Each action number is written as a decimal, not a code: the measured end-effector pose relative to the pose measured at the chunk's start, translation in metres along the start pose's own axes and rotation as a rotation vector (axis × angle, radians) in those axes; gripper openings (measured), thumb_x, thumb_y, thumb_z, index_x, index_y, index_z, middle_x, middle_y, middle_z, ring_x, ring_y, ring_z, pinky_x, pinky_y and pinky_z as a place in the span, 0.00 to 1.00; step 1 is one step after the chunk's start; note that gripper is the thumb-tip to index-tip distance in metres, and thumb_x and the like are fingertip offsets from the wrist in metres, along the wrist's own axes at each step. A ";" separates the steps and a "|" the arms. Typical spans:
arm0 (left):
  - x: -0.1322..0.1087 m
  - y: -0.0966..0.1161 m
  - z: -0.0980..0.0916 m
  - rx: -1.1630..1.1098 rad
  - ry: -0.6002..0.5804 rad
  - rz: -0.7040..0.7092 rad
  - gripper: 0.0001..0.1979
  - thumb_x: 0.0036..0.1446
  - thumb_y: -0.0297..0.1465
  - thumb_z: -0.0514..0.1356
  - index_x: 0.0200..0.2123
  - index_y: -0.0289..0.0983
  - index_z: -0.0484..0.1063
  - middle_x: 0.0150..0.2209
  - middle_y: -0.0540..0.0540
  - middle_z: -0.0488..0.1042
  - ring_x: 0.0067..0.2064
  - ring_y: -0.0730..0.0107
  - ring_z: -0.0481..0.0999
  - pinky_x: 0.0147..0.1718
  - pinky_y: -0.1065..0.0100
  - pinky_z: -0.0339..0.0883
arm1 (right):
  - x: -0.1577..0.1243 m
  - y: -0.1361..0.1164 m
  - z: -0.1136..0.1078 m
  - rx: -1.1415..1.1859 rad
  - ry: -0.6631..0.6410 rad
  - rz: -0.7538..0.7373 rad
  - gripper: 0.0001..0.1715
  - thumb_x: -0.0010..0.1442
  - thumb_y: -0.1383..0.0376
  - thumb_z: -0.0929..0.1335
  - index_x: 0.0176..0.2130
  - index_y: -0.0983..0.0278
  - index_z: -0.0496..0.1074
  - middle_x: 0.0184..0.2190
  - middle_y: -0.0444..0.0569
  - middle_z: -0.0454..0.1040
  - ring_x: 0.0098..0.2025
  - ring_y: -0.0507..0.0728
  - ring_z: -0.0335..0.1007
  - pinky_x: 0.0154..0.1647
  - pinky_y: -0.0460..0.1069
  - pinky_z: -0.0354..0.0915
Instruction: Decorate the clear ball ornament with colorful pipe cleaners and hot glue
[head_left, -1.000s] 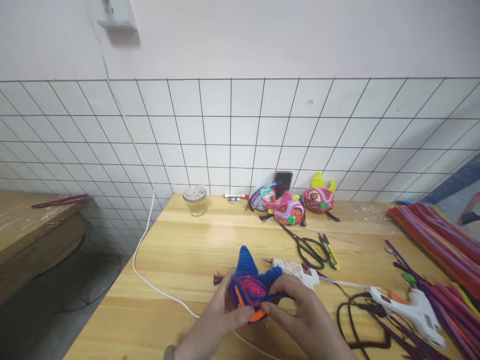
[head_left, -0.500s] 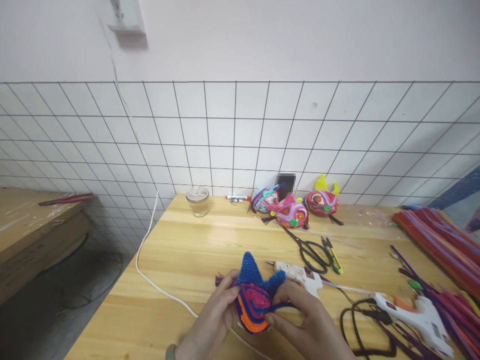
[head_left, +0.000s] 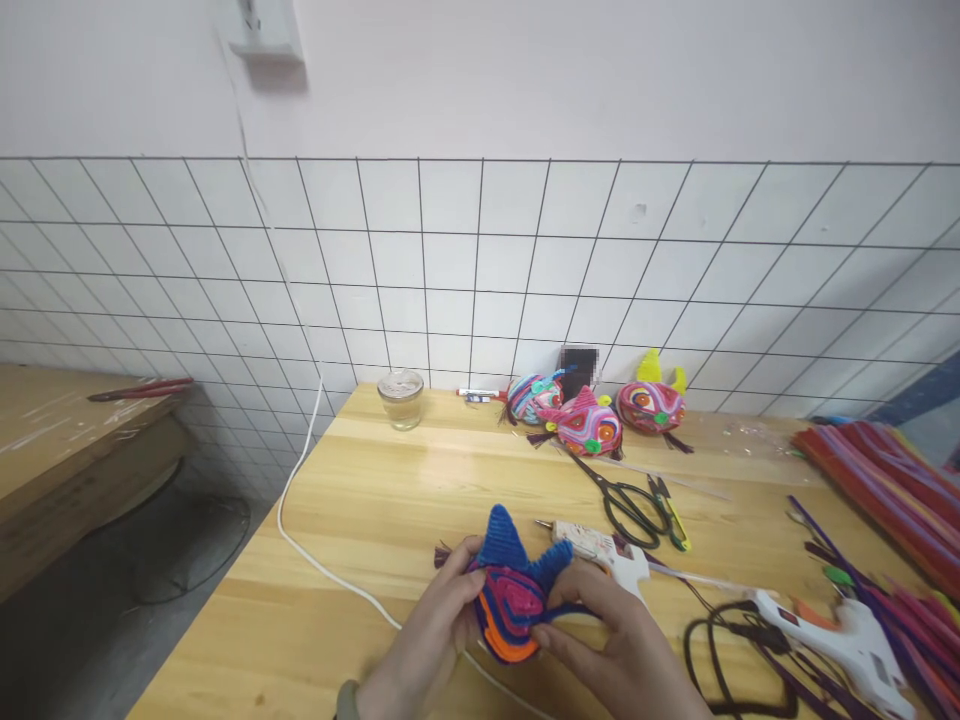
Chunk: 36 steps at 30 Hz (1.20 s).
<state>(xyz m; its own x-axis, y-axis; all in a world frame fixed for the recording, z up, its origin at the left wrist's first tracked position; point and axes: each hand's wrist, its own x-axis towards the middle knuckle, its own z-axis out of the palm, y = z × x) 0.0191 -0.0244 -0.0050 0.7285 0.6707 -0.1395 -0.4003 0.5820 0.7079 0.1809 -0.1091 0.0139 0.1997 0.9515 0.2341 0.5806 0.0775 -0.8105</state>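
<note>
Near the table's front, my left hand (head_left: 439,625) is closed around the left side of a yarn-covered ornament (head_left: 511,605) with pink, orange and dark blue swirls and two blue pointed ears. A dark tassel sticks out to its left. My right hand (head_left: 600,630) pinches a dark blue fuzzy strip (head_left: 574,609), pipe-cleaner-like, against the ornament's right side. The strip's far end runs behind my fingers. Just beyond my right hand lies a hot glue gun (head_left: 600,548), its nozzle pointing left.
Black scissors (head_left: 628,508) and yellow-handled snips (head_left: 675,515) lie behind the glue gun. Several finished ornaments (head_left: 589,425) and a glass cup (head_left: 400,402) stand at the back. A second glue gun (head_left: 844,640), cords and pipe cleaners (head_left: 885,490) fill the right. A white cable (head_left: 337,578) crosses the left.
The view has shifted slightly, so the background sits a little further right. Both hands keep the same hold on the ornament and the strip.
</note>
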 end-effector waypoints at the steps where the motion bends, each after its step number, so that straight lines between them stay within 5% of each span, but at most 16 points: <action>1: 0.000 0.000 0.000 -0.002 -0.008 -0.002 0.12 0.58 0.27 0.56 0.45 0.39 0.73 0.42 0.45 0.78 0.46 0.63 0.75 0.40 0.66 0.67 | 0.000 0.002 0.000 -0.006 0.000 -0.002 0.03 0.52 0.63 0.72 0.29 0.60 0.75 0.29 0.47 0.77 0.34 0.58 0.73 0.37 0.48 0.68; 12: 0.002 -0.001 -0.006 -0.106 0.009 -0.107 0.13 0.55 0.25 0.56 0.44 0.37 0.72 0.38 0.45 0.77 0.38 0.67 0.77 0.38 0.67 0.66 | 0.002 0.024 -0.005 -0.094 -0.098 -0.041 0.06 0.52 0.60 0.72 0.29 0.60 0.75 0.29 0.48 0.77 0.34 0.58 0.75 0.36 0.48 0.71; 22: 0.002 -0.004 -0.005 -0.042 0.024 -0.059 0.12 0.56 0.30 0.58 0.44 0.36 0.72 0.38 0.43 0.79 0.39 0.61 0.78 0.37 0.64 0.66 | 0.003 0.023 -0.003 -0.093 -0.129 0.002 0.09 0.55 0.57 0.70 0.28 0.60 0.75 0.29 0.48 0.76 0.34 0.58 0.74 0.36 0.48 0.70; 29: 0.005 -0.008 -0.008 -0.088 0.007 -0.059 0.11 0.60 0.28 0.54 0.44 0.36 0.72 0.37 0.43 0.79 0.38 0.63 0.78 0.36 0.65 0.68 | 0.000 0.008 -0.001 0.044 -0.023 0.058 0.12 0.56 0.55 0.68 0.27 0.59 0.74 0.29 0.47 0.76 0.34 0.58 0.73 0.37 0.47 0.69; 36: 0.003 -0.008 -0.006 -0.145 0.011 -0.071 0.13 0.60 0.26 0.54 0.45 0.35 0.74 0.37 0.44 0.80 0.44 0.63 0.77 0.48 0.61 0.65 | 0.002 0.011 -0.007 0.015 -0.113 0.054 0.07 0.56 0.61 0.68 0.28 0.60 0.74 0.29 0.46 0.76 0.34 0.57 0.73 0.37 0.48 0.69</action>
<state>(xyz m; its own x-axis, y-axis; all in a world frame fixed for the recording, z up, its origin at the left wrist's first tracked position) 0.0207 -0.0240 -0.0152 0.7519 0.6302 -0.1939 -0.4245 0.6877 0.5889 0.1927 -0.1087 0.0094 0.1394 0.9819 0.1285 0.5596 0.0290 -0.8283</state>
